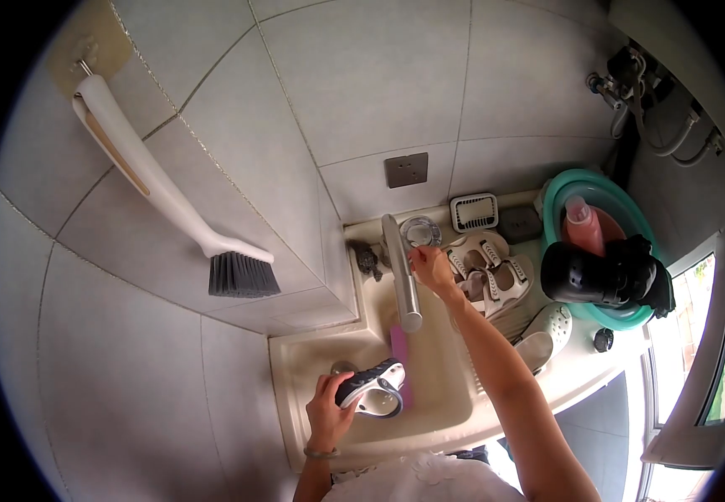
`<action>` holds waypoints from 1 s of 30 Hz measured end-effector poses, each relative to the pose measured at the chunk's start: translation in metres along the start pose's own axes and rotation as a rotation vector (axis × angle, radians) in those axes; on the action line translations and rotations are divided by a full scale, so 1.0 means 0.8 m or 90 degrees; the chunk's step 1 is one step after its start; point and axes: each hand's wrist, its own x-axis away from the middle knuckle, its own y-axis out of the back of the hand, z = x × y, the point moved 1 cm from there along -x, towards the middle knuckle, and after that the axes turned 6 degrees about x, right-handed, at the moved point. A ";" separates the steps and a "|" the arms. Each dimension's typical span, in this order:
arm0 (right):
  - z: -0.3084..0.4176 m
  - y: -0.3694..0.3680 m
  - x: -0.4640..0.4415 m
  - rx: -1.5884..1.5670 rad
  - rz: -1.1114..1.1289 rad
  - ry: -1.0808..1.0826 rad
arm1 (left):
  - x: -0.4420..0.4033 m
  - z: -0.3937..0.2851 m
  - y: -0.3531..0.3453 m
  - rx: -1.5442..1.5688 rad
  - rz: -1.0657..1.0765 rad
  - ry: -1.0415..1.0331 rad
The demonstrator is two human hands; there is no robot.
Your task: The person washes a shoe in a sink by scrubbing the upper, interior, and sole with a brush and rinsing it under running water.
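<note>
My left hand (327, 410) is closed on a black and white shoe (372, 390), held over the beige sink basin (442, 393). The shoe's open side shows its white inside. Above the basin, my right hand (429, 266) is closed beside the upper part of the silver faucet (403, 276); what its fingers grip, if anything, is hidden. Under the faucet, a pink strip-like object (401, 343) lies in the basin, partly behind the shoe.
Beige sandals (505, 276) and a white clog (553, 328) stand right of the basin. Farther right, a teal tub (565, 188) holds a pink bottle (582, 222) and black items. A soap dish (474, 212) sits by the wall. A long-handled brush (153, 184) hangs at left.
</note>
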 end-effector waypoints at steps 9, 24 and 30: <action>0.006 0.001 0.005 -0.037 0.000 -0.034 | 0.000 -0.002 -0.001 -0.010 0.016 -0.004; 0.004 0.001 0.010 -0.056 -0.001 0.004 | 0.003 -0.002 -0.004 -0.012 0.014 0.002; 0.003 -0.001 0.011 -0.060 -0.005 0.007 | 0.004 -0.001 -0.005 -0.007 0.019 0.008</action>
